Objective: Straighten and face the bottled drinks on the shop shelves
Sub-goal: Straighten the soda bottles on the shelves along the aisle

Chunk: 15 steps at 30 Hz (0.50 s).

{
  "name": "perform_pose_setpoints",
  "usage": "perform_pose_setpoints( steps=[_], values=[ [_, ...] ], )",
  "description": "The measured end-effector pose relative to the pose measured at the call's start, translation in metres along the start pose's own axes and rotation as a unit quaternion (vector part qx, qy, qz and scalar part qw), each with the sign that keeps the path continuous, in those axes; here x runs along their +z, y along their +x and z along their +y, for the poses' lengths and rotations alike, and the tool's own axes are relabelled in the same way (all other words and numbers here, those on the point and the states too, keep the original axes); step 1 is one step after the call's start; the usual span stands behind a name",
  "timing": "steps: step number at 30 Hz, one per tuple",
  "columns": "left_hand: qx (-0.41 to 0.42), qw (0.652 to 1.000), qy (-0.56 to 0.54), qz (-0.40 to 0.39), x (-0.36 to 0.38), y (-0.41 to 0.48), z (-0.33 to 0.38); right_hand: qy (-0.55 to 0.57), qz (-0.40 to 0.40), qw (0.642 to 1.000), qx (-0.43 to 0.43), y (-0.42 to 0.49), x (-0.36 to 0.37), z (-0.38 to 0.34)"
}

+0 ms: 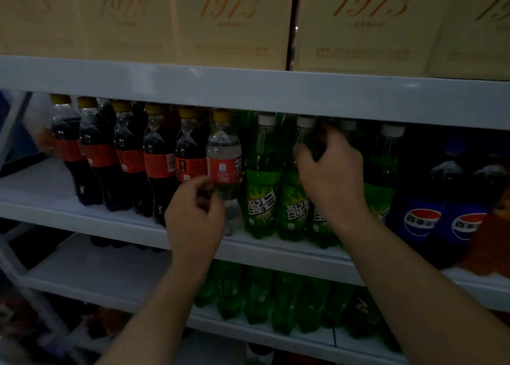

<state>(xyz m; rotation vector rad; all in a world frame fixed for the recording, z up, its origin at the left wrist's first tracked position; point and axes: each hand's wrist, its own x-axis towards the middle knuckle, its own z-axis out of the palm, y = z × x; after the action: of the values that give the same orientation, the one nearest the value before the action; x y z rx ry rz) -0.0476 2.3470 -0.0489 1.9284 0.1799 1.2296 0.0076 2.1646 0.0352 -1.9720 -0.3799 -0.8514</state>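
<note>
Shelving [248, 88] in dim light carries the stock: pale cartons marked 1973 [231, 19] on top, and on the middle shelf [41, 190] a front row of cola bottles [127, 155], one clear bottle [225, 155] with a red label, green soda bottles [262, 182] and Pepsi bottles [422, 215]. More green bottles [256, 295] stand on the shelf below. The right grip [331, 174] is clasped round the shoulder of the third green bottle [320, 221], which stands at the shelf's front edge between its neighbours. The left grip [196, 213] hangs curled before the clear bottle's waist; whether it holds it I cannot tell. The bottles stand packed tight, so a hard twist or tug could knock a neighbour off the front lip, or turn its label askew.
</note>
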Motion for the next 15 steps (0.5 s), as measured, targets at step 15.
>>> perform_pose_setpoints(
  steps=[15],
  values=[
    [-0.086,0.982,0.157,-0.054,0.024,-0.043,-0.036,-0.068,-0.191,0.959,-0.195,0.013,0.060,-0.073]
  ],
)
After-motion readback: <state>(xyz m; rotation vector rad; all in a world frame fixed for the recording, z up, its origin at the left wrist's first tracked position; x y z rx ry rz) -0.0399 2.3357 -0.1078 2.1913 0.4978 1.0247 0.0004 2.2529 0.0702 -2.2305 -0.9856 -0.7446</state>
